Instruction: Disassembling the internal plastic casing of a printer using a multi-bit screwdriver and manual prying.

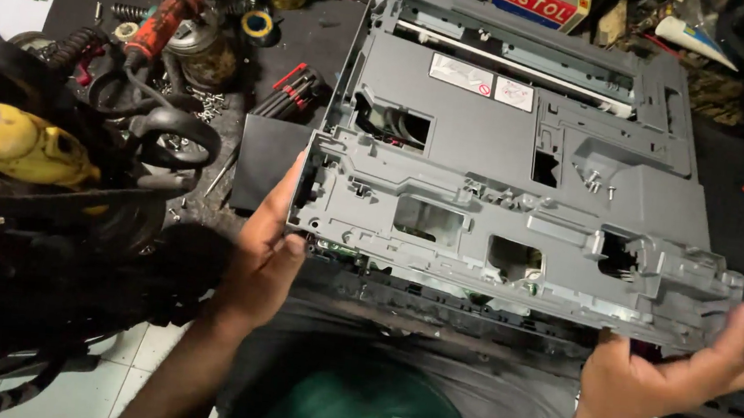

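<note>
A large grey plastic chassis (502, 158), the inner frame of a printer-like machine, lies on a dark workbench. Its near section is a long grey plastic panel (513, 235) with several rectangular cut-outs. My left hand (265, 249) grips the panel's left end, thumb on the near face. My right hand (677, 366) holds the panel's right end from below, fingers spread under the corner. A few loose screws (594, 181) rest on the chassis top. Two white stickers (482, 82) sit on its flat upper surface.
At left lie a yellow-handled tool (19, 144), black cables, springs and a red-handled tool (160, 20). Screwdrivers with red and black handles (293, 90) lie beside a dark flat plate (264, 159). A red and white box (534, 1) stands behind. White floor tiles (105, 387) show below.
</note>
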